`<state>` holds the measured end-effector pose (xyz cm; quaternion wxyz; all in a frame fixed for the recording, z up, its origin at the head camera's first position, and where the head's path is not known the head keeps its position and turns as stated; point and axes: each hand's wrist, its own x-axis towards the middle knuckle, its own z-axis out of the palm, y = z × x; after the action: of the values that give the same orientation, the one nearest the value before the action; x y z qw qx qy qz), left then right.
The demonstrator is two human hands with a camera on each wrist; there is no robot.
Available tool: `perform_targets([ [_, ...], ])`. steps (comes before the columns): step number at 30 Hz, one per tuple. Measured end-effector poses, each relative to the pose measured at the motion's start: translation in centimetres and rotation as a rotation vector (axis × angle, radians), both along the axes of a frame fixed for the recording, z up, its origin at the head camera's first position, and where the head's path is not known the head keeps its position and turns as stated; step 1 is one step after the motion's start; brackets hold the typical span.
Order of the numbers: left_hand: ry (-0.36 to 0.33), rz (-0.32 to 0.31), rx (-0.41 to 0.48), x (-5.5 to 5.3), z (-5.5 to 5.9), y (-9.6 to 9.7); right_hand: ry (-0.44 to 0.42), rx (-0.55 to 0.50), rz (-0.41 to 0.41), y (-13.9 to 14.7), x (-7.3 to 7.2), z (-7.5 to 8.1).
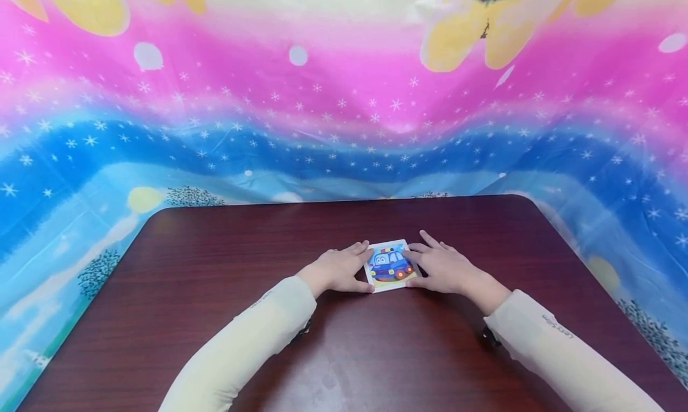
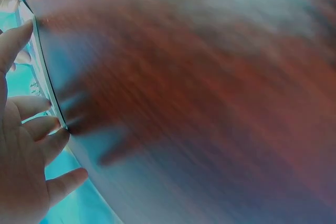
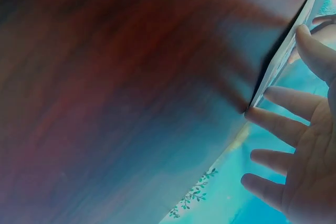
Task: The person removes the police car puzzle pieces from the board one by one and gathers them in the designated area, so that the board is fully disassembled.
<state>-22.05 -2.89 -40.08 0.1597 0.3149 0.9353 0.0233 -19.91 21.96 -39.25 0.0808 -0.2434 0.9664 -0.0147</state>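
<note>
A small square picture board (image 1: 391, 267) with a white border lies on the table between both hands, showing a blue cartoon car with orange wheels. At its left side, my left hand (image 1: 341, 270) touches the edge, thumb by the near corner and fingers towards the far one. Across from it, my right hand (image 1: 443, 268) rests its thumb and forefinger on the right side, the other fingers spread. Seen from the wrists, the left hand (image 2: 26, 156) and right hand (image 3: 310, 150) have mostly straight fingers. The board's thin edge (image 3: 278, 59) has a dark strip beneath it.
The dark reddish-brown table (image 1: 242, 245) has a glossy top with rounded far corners. A pink and blue patterned cloth (image 1: 344, 113) hangs behind and around it. Light sleeves (image 1: 252, 328) cover both forearms, with something black at each cuff.
</note>
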Motion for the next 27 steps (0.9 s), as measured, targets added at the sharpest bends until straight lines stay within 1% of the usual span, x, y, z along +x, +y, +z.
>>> perform_targets([
  [4,-0.006,-0.011,0.015,0.2,-0.3,-0.9,0.002,-0.016,0.023,-0.3,0.2,-0.2],
  [12,-0.047,-0.014,0.059,1.1,-0.2,-2.9,0.017,-0.008,0.070,-1.3,1.0,-0.1],
  [15,-0.045,-0.014,0.062,1.6,-0.3,-3.7,0.029,-0.002,0.107,-1.8,1.5,0.0],
  [18,-0.043,-0.015,0.077,2.2,-0.2,-4.5,0.028,-0.008,0.126,-2.2,2.0,0.2],
  [21,-0.048,-0.019,0.100,2.9,-0.1,-5.2,0.013,-0.020,0.128,-2.6,2.5,0.3],
  [27,-0.040,-0.034,0.111,3.9,0.0,-6.4,0.007,-0.027,0.147,-3.4,3.6,0.3],
])
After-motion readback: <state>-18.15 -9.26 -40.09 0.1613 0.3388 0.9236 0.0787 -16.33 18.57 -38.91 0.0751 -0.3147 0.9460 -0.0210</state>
